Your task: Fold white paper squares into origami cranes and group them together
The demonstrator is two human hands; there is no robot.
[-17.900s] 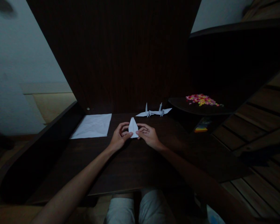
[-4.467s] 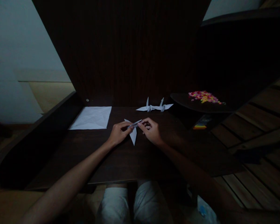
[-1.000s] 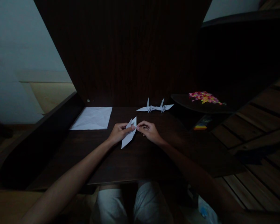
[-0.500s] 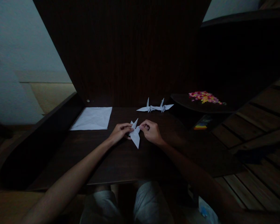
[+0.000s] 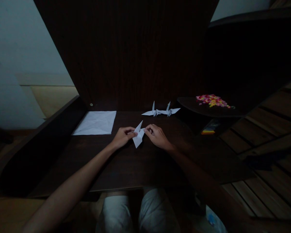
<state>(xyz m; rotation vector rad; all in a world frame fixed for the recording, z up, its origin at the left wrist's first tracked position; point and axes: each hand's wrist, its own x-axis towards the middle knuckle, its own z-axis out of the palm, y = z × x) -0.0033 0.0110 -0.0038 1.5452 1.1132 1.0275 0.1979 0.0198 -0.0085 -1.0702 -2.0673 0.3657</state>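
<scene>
Folded white piece gripped between both hands, near-middle of tabletop

Dark upright panel (image 5: pixel 126 55) forms the far side. Tabletop (image 5: pixel 126 168) extends nearward from it, dark wood, dimly lit. Curved shelf (image 5: pixel 188 106) at far right, raised above the tabletop. White paper (image 5: pixel 94 123) lies flat at far left, apparently more than one sheet.

Left hand (image 5: pixel 123 137) and right hand (image 5: pixel 157 136) meet over the middle, palms turned inward. Pile of small pink, red and yellow bits (image 5: pixel 212 101) on the shelf. Two folded paper birds (image 5: pixel 161 112) in a row against the panel, beyond the right hand.

Folded white piece (image 5: pixel 139 138): sits in the gap between the hands. Long axis runs near to far, far tip leaning slightly right. Left hand is the nearer to its body: clasps the left edge, thumb on top, other fingers partly hidden. Right hand pinches at a narrow point on the right side; exact contact too small to confirm. Cannot tell whether the piece touches the tabletop.
</scene>
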